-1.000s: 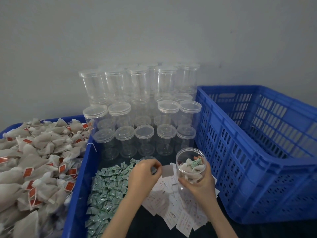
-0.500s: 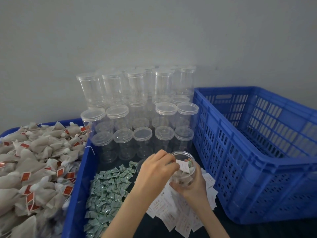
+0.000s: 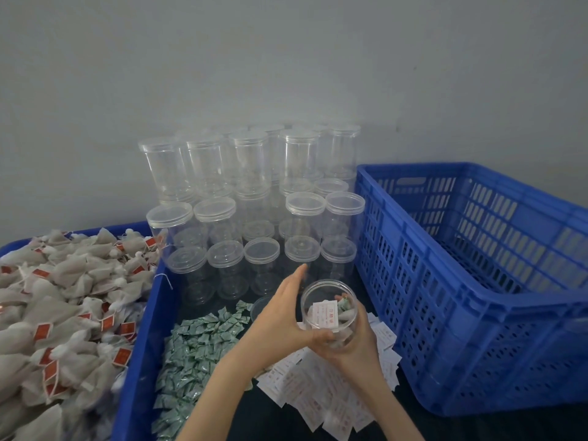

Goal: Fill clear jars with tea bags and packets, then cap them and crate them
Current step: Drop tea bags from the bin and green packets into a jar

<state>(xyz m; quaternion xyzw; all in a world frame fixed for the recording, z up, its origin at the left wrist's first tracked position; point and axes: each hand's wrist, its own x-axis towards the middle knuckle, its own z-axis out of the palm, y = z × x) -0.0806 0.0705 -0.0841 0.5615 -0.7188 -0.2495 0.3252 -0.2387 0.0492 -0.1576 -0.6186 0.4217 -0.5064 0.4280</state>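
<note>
While right hand (image 3: 353,348) grips jar (image 3: 329,308), left hand (image 3: 283,313) touches

Glossy clear plastic jar (image 3: 329,308), matt blue plastic crate (image 3: 477,281), mesh cloth tea bags (image 3: 63,313).

Both forearms were bare up to the frame's lower edge, with no sleeve or cuff showing. The left hand (image 3: 280,316) and right hand (image 3: 356,348) wore no gloves; no ring, watch or bracelet showed on the visible fingers and wrists.
</note>
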